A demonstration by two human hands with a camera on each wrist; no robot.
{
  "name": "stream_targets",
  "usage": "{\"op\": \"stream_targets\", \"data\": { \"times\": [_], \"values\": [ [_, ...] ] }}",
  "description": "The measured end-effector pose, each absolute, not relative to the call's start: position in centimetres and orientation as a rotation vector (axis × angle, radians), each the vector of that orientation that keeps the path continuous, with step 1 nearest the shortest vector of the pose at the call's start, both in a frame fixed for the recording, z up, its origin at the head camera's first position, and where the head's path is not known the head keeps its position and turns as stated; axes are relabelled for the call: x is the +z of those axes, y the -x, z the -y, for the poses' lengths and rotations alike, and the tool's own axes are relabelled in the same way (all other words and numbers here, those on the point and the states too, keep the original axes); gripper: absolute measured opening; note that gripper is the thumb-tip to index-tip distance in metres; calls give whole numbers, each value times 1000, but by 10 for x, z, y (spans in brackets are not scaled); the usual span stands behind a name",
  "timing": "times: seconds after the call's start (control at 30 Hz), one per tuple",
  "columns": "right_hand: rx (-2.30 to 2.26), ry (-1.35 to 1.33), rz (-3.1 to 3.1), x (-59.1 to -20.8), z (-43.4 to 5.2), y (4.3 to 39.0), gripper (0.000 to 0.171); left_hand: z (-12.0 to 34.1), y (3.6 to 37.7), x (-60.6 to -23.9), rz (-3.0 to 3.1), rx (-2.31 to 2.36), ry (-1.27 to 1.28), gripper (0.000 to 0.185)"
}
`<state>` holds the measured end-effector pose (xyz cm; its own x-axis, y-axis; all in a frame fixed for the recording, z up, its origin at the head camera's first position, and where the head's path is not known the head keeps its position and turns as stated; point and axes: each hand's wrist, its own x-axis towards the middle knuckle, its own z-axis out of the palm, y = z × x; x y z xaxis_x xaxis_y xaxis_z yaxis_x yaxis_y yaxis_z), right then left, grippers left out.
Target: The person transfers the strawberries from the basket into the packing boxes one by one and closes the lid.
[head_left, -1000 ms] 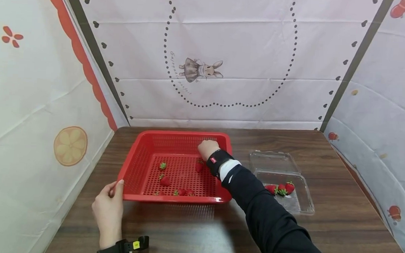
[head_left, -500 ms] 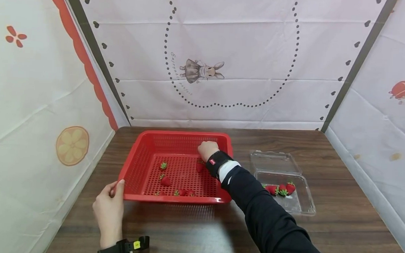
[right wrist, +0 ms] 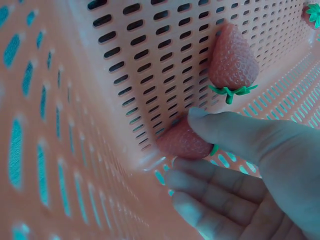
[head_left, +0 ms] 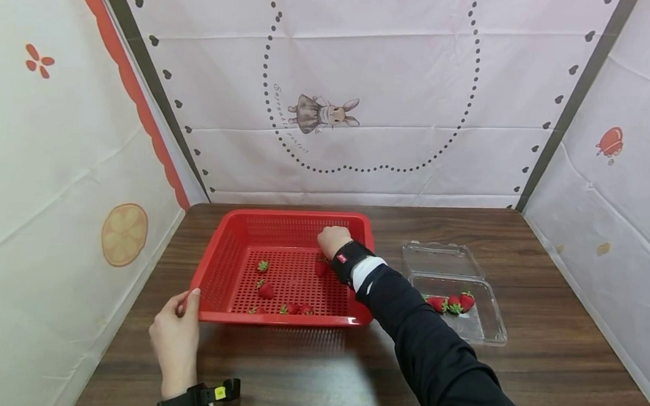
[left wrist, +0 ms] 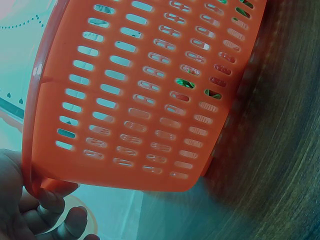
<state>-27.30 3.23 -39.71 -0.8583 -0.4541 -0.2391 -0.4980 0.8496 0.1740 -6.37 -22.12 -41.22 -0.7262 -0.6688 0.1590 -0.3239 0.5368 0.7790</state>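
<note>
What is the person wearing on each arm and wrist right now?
The right arm wears a long black sleeve with a white cuff, then a black wrist strap with a small red tag. The left wrist carries a black strap-mounted device with a yellow mark; both hands are bare.

Red strawberry [right wrist: 184, 140] in basket [head_left: 219, 265] corner

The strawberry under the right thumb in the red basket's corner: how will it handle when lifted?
The small red strawberry is probably soft, so the right hand could bruise it. Its tapered shape may roll on the red slotted plastic basket. It likely weighs little.
</note>
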Motion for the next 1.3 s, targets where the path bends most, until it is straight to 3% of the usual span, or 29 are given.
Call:
{"op": "stream_targets", "data": {
  "times": [1.0,1.3],
  "values": [
    [335,990,-2860,-368,-37,268,19,223,68,-415,2326,-1026,-794,53],
    [119,1023,-2878,-350,-51,260,13,223,66,-419,2322,-1068,-810,54]
  ]
}}
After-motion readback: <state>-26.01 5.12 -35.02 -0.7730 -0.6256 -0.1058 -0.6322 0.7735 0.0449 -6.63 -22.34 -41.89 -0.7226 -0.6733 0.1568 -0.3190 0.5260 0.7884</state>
